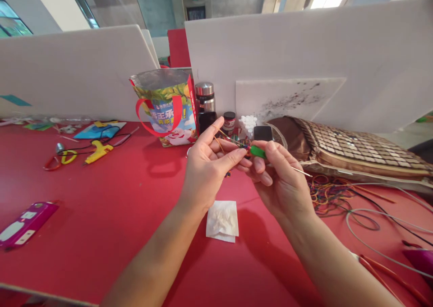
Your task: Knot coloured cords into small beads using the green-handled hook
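My left hand (205,169) is raised over the table, pinching a small piece of multicoloured yarn work (246,150) between thumb and fingers. An orange strand runs up along its index finger, which points up and away. In my right hand (286,178) is a crochet hook with a green grip (258,152); its thin metal shaft sticks out to the right, past the fingers. The grip's left end meets the yarn work, and the hook's tip is hidden there. Both hands almost touch at the fingertips. Below them lies a folded white tissue (222,221).
A colourful bag (165,113) with red handles stands behind the hands, beside a steel flask (205,95) and a dark-lidded jar (229,123). Tangled yarn (329,194) and cables lie right, near a tiled cushion (365,149). Left are a yellow glue gun (98,152) and a purple power strip (29,225).
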Demonstrator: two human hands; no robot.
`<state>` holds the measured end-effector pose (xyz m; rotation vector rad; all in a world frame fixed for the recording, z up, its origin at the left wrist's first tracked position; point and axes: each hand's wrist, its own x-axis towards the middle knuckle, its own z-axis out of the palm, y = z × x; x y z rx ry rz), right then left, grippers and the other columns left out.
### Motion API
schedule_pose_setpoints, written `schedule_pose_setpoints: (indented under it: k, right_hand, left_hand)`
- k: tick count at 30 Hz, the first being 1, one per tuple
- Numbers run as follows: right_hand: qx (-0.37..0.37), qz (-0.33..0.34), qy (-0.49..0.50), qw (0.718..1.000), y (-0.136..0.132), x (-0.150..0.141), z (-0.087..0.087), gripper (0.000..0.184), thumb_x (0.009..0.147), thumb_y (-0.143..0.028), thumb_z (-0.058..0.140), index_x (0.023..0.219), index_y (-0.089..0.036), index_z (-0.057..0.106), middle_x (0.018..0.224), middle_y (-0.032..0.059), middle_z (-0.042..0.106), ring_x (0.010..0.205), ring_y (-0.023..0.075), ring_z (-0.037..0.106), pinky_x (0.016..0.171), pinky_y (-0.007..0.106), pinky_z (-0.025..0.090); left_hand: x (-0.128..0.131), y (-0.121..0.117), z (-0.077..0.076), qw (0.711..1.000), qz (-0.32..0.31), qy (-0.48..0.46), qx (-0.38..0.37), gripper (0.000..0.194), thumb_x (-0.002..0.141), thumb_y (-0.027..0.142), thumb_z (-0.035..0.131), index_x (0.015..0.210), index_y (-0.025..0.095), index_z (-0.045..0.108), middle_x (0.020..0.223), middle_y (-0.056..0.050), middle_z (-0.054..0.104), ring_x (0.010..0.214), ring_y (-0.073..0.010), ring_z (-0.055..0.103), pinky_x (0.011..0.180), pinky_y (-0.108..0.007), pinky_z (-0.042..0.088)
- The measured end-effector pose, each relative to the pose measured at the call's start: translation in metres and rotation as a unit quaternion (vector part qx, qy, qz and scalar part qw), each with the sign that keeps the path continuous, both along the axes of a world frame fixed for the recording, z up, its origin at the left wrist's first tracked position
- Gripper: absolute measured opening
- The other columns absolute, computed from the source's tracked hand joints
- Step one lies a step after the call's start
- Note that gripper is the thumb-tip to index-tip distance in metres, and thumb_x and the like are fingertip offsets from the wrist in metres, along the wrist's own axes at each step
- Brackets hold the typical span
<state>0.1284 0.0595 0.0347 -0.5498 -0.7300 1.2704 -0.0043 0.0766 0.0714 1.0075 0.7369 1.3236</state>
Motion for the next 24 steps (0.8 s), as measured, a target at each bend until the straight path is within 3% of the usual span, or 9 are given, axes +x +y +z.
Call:
schedule_pose_setpoints:
  k: [3, 7, 13, 18, 24]
  right_hand:
    - [0.016, -0.006, -0.022, 1.000, 0.000, 0.001, 0.001, 0.019, 0.087, -0.041, 0.088, 0.090, -0.023, 0.084, 0.058, -0.0066, 0.065, 0.042, 0.0034, 0.039, 0.058, 0.024, 0.054]
    - [0.053, -0.066, -0.093, 0.992, -0.002, 0.000, -0.001, 0.018, 0.092, -0.042, 0.084, 0.093, -0.023, 0.084, 0.060, -0.0044, 0.065, 0.047, 0.0072, 0.049, 0.046, 0.022, 0.043]
    - [0.105, -0.228, -0.190, 0.949, -0.010, -0.010, -0.015, 0.012, 0.099, -0.036, 0.078, 0.103, -0.026, 0.083, 0.083, -0.0002, 0.075, 0.066, 0.0103, 0.065, 0.061, 0.024, 0.056]
    - [0.137, -0.194, -0.150, 0.960, -0.014, -0.014, -0.021, 0.017, 0.099, -0.040, 0.078, 0.112, -0.028, 0.082, 0.078, -0.0013, 0.073, 0.064, 0.0117, 0.064, 0.056, 0.024, 0.054]
    - [0.116, -0.142, -0.134, 0.974, -0.012, -0.006, -0.009, 0.018, 0.092, -0.041, 0.085, 0.102, -0.026, 0.085, 0.065, -0.0024, 0.070, 0.054, 0.0107, 0.059, 0.046, 0.023, 0.047]
  left_hand:
    - [0.002, -0.001, 0.000, 1.000, 0.011, 0.014, 0.014, 0.092, 0.080, 0.004, 0.081, 0.164, 0.014, 0.045, 0.077, 0.005, 0.072, 0.063, -0.0134, 0.076, 0.067, -0.024, 0.063]
    - [0.005, -0.006, 0.002, 0.998, 0.039, 0.042, 0.036, 0.091, 0.082, 0.002, 0.078, 0.165, 0.016, 0.045, 0.075, 0.007, 0.069, 0.063, -0.0117, 0.073, 0.065, -0.023, 0.061]
    - [0.004, -0.006, -0.001, 0.999, 0.013, 0.031, 0.023, 0.097, 0.078, 0.011, 0.087, 0.166, 0.015, 0.044, 0.075, 0.006, 0.069, 0.061, -0.0108, 0.066, 0.059, -0.024, 0.052]
    - [-0.001, -0.001, 0.002, 0.996, -0.064, -0.043, -0.040, 0.110, 0.066, 0.019, 0.098, 0.162, 0.007, 0.046, 0.073, 0.007, 0.070, 0.055, -0.0084, 0.062, 0.054, -0.023, 0.046]
    - [-0.009, -0.001, 0.008, 0.996, -0.070, -0.031, -0.035, 0.108, 0.063, 0.016, 0.098, 0.159, 0.005, 0.049, 0.071, 0.008, 0.069, 0.054, -0.0081, 0.060, 0.054, -0.023, 0.045]
